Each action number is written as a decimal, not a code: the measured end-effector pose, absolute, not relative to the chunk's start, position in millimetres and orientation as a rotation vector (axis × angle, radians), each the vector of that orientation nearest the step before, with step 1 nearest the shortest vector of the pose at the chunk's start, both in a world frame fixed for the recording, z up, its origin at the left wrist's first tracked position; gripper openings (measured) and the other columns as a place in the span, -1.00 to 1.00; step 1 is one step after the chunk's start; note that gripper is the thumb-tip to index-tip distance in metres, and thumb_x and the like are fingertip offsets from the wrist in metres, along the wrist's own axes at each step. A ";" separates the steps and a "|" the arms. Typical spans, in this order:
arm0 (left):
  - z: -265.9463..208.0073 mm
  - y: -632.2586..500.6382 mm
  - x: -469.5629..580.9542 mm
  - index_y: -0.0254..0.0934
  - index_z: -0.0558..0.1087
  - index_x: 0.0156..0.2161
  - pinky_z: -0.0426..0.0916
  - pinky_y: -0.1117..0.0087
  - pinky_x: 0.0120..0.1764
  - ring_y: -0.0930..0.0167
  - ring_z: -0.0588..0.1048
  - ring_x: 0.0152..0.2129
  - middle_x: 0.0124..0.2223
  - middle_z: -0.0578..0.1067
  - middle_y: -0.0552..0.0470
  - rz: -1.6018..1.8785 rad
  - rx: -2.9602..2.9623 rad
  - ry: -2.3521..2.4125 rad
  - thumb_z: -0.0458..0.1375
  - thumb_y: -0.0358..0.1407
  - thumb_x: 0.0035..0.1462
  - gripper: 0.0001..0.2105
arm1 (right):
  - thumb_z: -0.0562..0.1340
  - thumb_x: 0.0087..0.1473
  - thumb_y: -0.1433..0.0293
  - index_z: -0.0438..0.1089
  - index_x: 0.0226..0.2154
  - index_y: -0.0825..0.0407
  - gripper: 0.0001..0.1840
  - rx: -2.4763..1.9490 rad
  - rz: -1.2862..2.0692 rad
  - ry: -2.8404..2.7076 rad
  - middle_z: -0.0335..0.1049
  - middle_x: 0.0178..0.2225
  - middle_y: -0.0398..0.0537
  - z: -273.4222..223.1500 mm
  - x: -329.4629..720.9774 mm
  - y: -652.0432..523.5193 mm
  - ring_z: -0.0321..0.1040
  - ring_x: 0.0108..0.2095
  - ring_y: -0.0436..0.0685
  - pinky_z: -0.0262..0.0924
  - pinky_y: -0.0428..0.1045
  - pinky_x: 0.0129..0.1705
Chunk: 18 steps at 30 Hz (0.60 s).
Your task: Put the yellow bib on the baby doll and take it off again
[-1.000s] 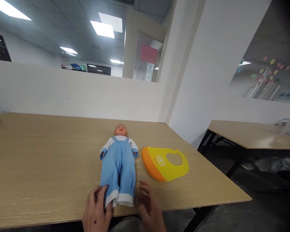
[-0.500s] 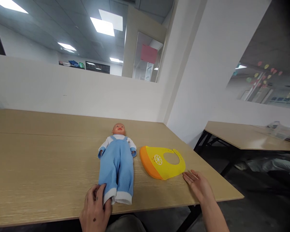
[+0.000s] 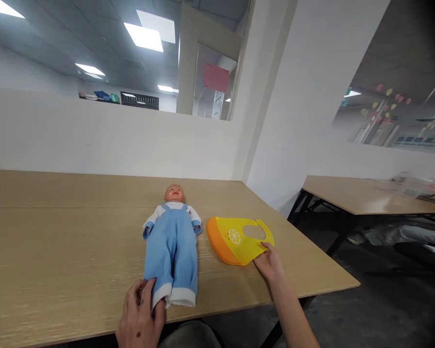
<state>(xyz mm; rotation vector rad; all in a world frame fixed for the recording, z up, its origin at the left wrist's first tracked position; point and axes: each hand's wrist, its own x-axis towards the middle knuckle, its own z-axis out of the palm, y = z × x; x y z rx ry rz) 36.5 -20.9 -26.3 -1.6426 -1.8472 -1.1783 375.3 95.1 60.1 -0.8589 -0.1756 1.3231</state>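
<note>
A baby doll (image 3: pixel 172 241) in blue overalls and a white top lies on its back on the table, head away from me. My left hand (image 3: pixel 140 314) is at its left trouser cuff, fingers curled and gripping the leg's edge, with the thumb partly hidden by the cuff. To the right of the doll a yellow silicone bib (image 3: pixel 244 244) with an orange pocket and a white citrus-slice print lies flat. My right hand (image 3: pixel 270 263) pinches the bib's near right edge, thumb on top and fingers hidden underneath.
The wooden table (image 3: pixel 76 261) ends at a white wall (image 3: pixel 130 150) behind and at an open edge on the right. A second table (image 3: pixel 351 195) stands farther right, bearing a clear plastic container (image 3: pixel 413 186). Part of another person shows there.
My right hand has moved left from beside the bib and closed on its edge. My left hand keeps its place at the doll's leg. The view has shifted slightly.
</note>
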 end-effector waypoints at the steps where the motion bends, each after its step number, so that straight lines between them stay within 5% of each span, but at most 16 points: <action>1: -28.0 -20.8 35.7 -0.22 0.42 -0.06 0.33 0.37 -0.36 0.28 0.47 -0.22 -0.04 0.40 -0.14 -1.187 -1.646 -1.848 0.06 -0.31 0.15 -0.75 | 0.07 -0.03 0.61 0.37 -0.33 0.07 -0.76 -0.847 1.325 -0.169 0.50 -0.42 -0.09 61.0 372.4 101.1 0.48 -0.38 0.02 0.41 -0.08 -0.17; 9: -22.0 -23.2 31.5 -0.20 0.39 -0.04 0.38 0.31 -0.25 0.24 0.45 -0.13 -0.02 0.37 -0.13 -1.479 -1.720 -1.855 0.07 -0.31 0.07 -0.69 | 0.11 0.08 0.52 0.42 -0.34 0.01 -0.81 -0.912 1.315 -0.223 0.53 -0.44 -0.14 82.1 360.1 122.5 0.49 -0.44 0.04 0.43 -0.07 -0.29; 18: 17.8 -42.0 23.3 -0.19 0.40 -0.07 0.34 0.31 -0.19 0.31 0.43 -0.22 -0.07 0.44 -0.07 -2.059 -1.686 -1.764 0.12 -0.24 0.10 -0.73 | 0.25 -0.04 0.42 0.41 -0.21 -0.03 -0.75 -0.738 1.489 -0.608 0.53 -0.22 -0.10 174.3 304.3 82.1 0.50 -0.20 0.16 0.41 0.03 -0.13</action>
